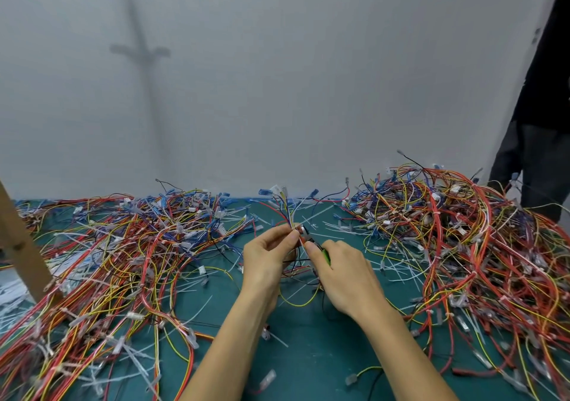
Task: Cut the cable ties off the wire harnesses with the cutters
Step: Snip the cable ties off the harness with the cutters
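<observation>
- Now, your left hand [265, 255] pinches one harness [285, 209] between thumb and fingertips, holding it up off the green mat [302, 354] in the gap between the two heaps of wire.
- The harness runs roughly upright and away from you. Its loose ends and connectors fan out above the pinch, and the rest of its wires hang below the hand.
- Your right hand [345, 274] is wrapped round the cutters [308, 240], green handle in the palm and index finger stretched along the top. The nose points up and left, just beside your left fingertips.
- So the cutting spot lies left of the nose, right at the pinch, and the tool comes in across the bundle's long axis.
- I cannot tell whether the blades are parted. The cable tie itself is too small to make out.
- In my judgement the risk is nipping a wire or a left fingertip, since both sit so close to the nose.
- Cut white ties [333, 225] litter the mat beyond your hands.
</observation>
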